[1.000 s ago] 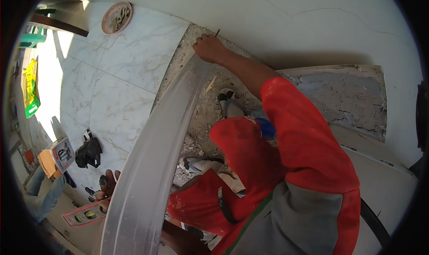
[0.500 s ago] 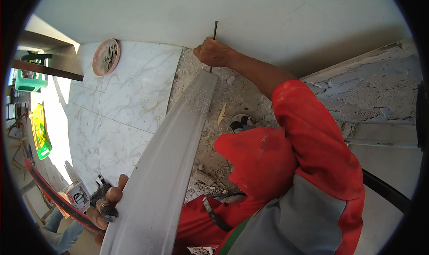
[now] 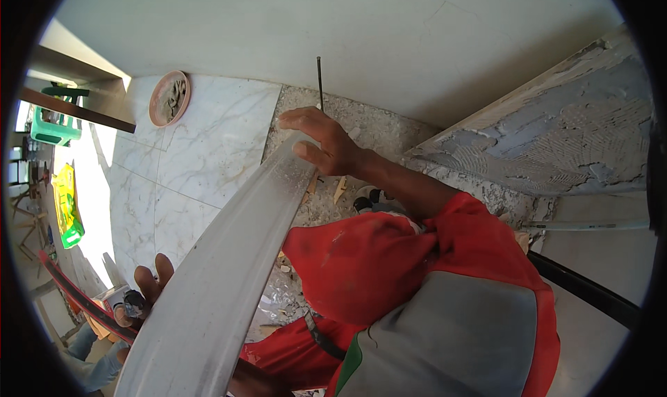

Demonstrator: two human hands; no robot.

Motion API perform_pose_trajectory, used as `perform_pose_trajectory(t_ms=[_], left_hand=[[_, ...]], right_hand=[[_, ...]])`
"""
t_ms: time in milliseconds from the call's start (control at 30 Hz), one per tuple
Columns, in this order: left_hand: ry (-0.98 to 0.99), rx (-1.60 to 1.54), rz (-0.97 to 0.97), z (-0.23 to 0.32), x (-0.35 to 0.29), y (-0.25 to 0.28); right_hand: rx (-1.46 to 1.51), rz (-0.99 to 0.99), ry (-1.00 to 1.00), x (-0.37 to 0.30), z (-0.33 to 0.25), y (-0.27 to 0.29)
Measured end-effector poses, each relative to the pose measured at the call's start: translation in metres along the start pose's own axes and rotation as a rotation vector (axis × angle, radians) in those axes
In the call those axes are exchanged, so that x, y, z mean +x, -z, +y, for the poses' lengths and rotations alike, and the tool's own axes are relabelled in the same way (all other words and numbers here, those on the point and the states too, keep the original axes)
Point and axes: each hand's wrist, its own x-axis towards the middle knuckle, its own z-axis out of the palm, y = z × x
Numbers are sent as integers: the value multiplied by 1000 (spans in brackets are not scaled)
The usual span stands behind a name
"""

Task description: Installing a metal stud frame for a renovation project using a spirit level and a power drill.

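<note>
Clock set with twelve straight ahead of the person. Leftmost, a red-and-dark strip (image 3: 83, 297) slants from ten toward four, meeting the left hand (image 3: 144, 296); fingers bent, separated, showing past the grey metal bar's (image 3: 208, 279) left edge. Palm hidden behind the bar; from here I cannot tell how firmly it grips either piece. Bar lies at that hand's three o'clock, long axis seven to one, far end over the rubble-strewn ground (image 3: 403, 129) beside the marbled tiles (image 3: 201, 140). Right hand (image 3: 323, 143) is the nearer to that end: thumb and fingers parted, not closed, thumb over the bar's face, contact uncertain. Thin dark rod (image 3: 319, 80) stands at its twelve, just beyond the fingers, lower end partly hidden.
</note>
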Motion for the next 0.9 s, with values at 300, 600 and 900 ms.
perform_pose_trajectory(t_ms=[300, 600, 900], left_hand=[[26, 47, 154, -2, 5, -11], [-33, -69, 309, -20, 4, -16], [-131, -72, 209, -24, -1, -11]], right_hand=[[76, -106, 119, 0, -23, -31], [22, -145, 178, 6, -12, -24], [73, -108, 175, 4, -13, -29]])
